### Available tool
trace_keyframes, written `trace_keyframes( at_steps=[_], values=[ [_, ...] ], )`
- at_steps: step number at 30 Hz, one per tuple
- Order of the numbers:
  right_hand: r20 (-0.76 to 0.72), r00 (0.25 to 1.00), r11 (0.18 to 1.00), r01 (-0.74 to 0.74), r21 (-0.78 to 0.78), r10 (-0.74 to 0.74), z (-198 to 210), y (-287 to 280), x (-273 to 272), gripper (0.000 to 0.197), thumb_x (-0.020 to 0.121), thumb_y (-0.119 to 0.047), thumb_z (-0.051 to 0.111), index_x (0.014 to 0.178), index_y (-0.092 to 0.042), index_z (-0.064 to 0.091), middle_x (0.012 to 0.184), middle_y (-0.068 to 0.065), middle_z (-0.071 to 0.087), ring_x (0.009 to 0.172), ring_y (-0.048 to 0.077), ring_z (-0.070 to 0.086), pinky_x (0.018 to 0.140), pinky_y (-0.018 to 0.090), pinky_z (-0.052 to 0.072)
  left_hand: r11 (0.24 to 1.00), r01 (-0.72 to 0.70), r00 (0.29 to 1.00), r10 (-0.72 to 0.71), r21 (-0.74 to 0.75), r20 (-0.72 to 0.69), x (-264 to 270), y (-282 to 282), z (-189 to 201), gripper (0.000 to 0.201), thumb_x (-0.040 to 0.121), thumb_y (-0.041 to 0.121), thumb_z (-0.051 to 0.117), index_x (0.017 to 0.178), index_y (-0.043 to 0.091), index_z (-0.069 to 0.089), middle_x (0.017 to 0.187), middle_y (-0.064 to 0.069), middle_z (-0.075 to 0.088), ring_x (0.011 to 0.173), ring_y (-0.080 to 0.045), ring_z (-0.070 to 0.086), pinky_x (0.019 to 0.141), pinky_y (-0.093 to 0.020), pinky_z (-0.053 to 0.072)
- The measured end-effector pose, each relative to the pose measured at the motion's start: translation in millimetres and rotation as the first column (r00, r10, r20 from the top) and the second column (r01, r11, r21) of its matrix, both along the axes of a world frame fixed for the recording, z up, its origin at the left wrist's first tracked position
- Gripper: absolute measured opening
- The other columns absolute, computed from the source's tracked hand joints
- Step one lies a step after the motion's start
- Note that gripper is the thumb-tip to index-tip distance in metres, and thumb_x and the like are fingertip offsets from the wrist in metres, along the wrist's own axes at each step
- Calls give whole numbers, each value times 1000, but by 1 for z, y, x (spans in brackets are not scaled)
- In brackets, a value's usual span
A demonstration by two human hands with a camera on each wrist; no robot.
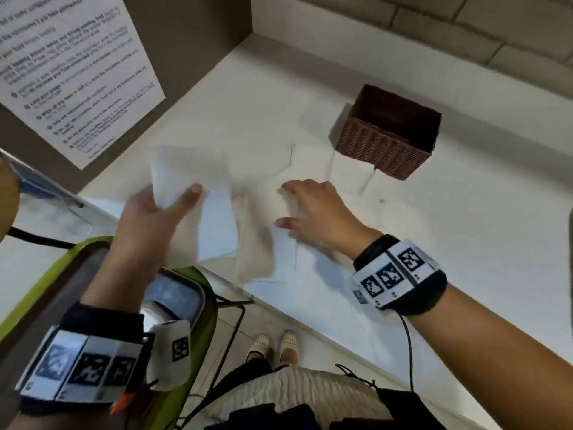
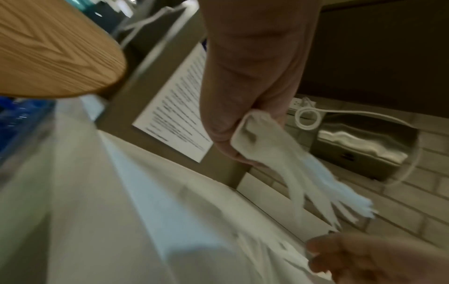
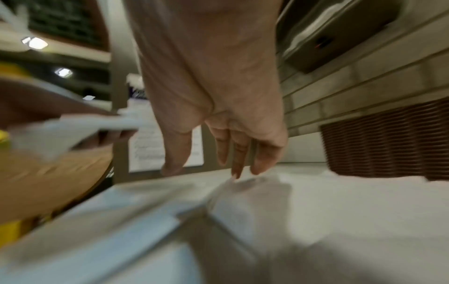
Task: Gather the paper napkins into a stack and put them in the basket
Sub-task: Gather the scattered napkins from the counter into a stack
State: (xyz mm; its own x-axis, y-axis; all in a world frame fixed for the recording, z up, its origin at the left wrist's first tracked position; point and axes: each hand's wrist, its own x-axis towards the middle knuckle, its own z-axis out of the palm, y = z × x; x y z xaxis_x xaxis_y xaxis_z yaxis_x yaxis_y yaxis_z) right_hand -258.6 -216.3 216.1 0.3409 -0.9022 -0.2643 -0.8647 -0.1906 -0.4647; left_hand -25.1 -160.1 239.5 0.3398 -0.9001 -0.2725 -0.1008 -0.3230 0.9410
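Note:
My left hand [image 1: 161, 206] grips a bunch of white paper napkins [image 1: 192, 181] above the near left part of the white counter; the left wrist view shows the same napkins [image 2: 279, 163] pinched and fanning out. My right hand [image 1: 310, 209] hovers with spread, straight fingers over loose napkins [image 1: 279, 252] lying on the counter, its fingertips [image 3: 235, 173] touching or just above one. A brown woven basket [image 1: 390, 131] stands beyond my right hand, with more napkins [image 1: 313, 166] lying in front of it. The basket [image 3: 388, 138] looks empty from above.
A printed notice [image 1: 65, 69] hangs on the brown panel at left. A green chair [image 1: 102, 274] stands below the counter edge [image 1: 279, 308]. A tiled wall [image 1: 465, 23] runs behind the basket. A wooden round table [image 2: 53, 48] and a metal dispenser [image 2: 359, 146] show in the left wrist view.

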Motion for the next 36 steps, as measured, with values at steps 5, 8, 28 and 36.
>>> trace_keyframes(
  at_steps=[5, 8, 28, 36],
  values=[
    [-254, 965, 991, -94, -90, 69, -21, -3, 27, 79, 69, -56, 74, 130, -17, 43, 125, 7, 49, 116, 30, 39, 91, 41, 34, 994, -108, 994, 108, 22, -21, 13, 10, -12, 32, 83, 41, 71, 102, 15, 70, 91, -5, 74, 83, -25, 70, 67, -35, 54],
    [-275, 961, 997, -61, -52, 44, -23, -10, 33, 83, 66, -59, 75, 130, -15, 46, 124, 6, 54, 120, 30, 39, 90, 40, 32, 993, -122, 992, 121, 5, 15, 17, 14, -16, 37, 83, 40, 71, 106, 12, 70, 94, -9, 75, 85, -27, 71, 71, -41, 58],
    [388, 892, 972, 200, 122, -232, 55, 10, 34, 27, 87, -28, 70, 109, -12, 71, 107, -3, 74, 102, 12, 67, 94, 29, 50, 851, 514, 858, -512, 110, -47, -18, -36, -14, 52, 96, 57, 31, 76, 29, 69, 55, 18, 69, 54, 1, 63, 49, -14, 43],
    [280, 913, 952, 261, 162, -298, 47, 21, -20, 53, 81, -42, 71, 128, -26, 53, 105, -4, 58, 85, 10, 59, 81, 26, 49, 836, 542, 833, -521, 87, -185, -42, -12, -17, 21, 86, 33, 63, 100, 19, 71, 92, 2, 79, 88, -22, 75, 68, -29, 58]
  ],
)
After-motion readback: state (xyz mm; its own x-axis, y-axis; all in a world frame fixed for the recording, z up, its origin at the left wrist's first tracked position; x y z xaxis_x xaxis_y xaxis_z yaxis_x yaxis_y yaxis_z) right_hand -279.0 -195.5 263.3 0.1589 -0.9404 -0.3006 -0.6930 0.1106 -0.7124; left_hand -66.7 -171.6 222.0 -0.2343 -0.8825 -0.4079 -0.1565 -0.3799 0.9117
